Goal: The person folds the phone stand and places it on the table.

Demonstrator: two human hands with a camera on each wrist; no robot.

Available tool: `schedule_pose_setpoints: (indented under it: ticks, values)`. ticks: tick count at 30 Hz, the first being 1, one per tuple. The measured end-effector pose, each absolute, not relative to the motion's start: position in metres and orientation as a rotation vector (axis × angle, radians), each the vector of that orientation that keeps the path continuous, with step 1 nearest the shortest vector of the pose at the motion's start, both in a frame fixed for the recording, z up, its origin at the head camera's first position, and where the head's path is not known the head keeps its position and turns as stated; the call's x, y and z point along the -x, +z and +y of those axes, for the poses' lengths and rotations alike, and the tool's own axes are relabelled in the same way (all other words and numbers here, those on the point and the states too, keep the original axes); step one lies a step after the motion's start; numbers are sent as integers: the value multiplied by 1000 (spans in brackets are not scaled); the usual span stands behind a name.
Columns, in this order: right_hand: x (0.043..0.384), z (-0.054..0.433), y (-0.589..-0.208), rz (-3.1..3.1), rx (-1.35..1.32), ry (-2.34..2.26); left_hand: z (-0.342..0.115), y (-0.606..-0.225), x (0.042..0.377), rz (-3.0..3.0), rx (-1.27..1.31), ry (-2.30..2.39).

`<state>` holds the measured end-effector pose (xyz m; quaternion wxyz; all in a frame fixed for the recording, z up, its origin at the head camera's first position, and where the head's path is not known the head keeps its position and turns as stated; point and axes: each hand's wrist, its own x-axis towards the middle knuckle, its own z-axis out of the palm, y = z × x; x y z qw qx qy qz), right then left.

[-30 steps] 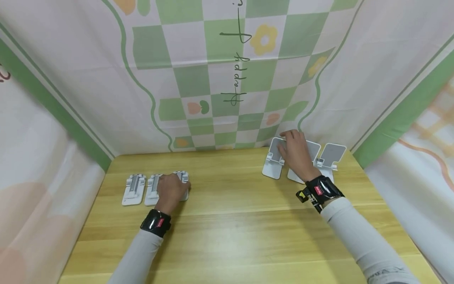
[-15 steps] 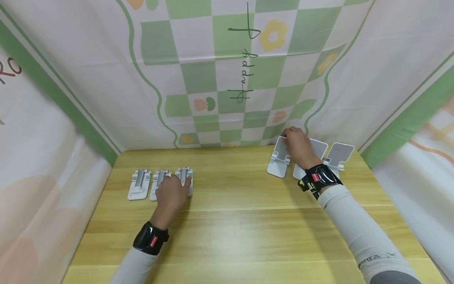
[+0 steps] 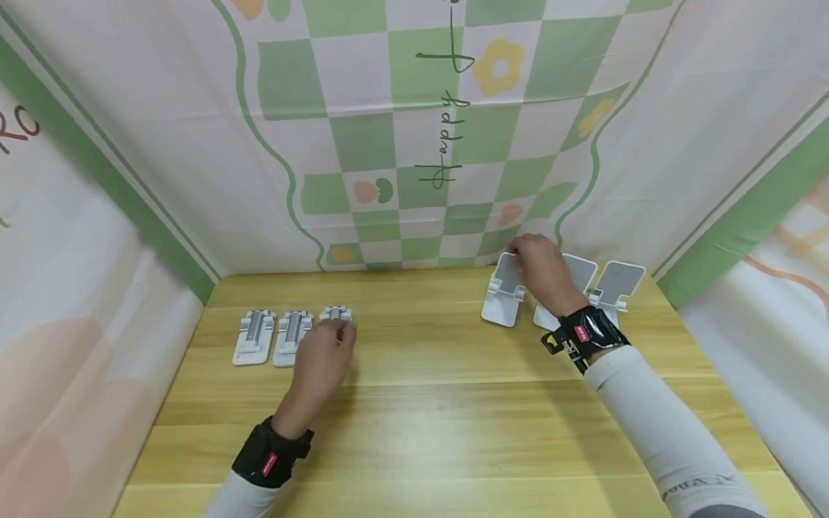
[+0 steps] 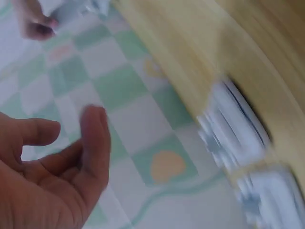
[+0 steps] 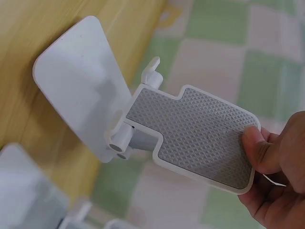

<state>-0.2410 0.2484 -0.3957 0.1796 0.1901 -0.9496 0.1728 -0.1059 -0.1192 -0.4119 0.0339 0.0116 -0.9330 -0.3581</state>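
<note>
On the left, three folded stands lie in a row, long axes near to far: left folded stand (image 3: 254,338), middle folded stand (image 3: 293,339) and right folded stand (image 3: 336,312). The left hand (image 3: 322,360) hangs over the near end of the right folded stand, just beside the middle one. Its fingers are loosely bent, the thumb apart, with nothing between them. It is by far the nearer hand to this row.

Well to the right is the left raised stand (image 3: 504,288). Its long axis runs near to far, its near end angled slightly left. The right hand (image 3: 542,270) lies to its right, pinching the far edge of the raised plate, thumb on the grey pad (image 5: 200,133). The base points left and nearward from that hand and appears to rest on the desk.

Right again are the middle raised stand (image 3: 583,269), partly behind the right hand, and the right raised stand (image 3: 619,279).

The wooden desk (image 3: 414,403) carries everything; checked cloth (image 3: 414,144) hangs beyond its far edge.
</note>
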Motion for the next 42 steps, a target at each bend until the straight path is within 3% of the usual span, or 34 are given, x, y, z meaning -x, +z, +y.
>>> schedule_pose_setpoints:
  ticks: [11, 19, 33, 42]
  values:
    - [161, 182, -344, -2504, -873, 569, -72, -410, 78, -2742, 113, -2015]
    - [124, 153, -327, -2451, -1055, 613, -58, -416, 74, -2543, 134, -2566]
    - [106, 141, -322, -2343, -1165, 715, -57, -416, 63, -2444, 70, -2650]
    - [107, 152, -338, -2501, -990, 1228, -63, -397, 63, -2446, 59, -2643]
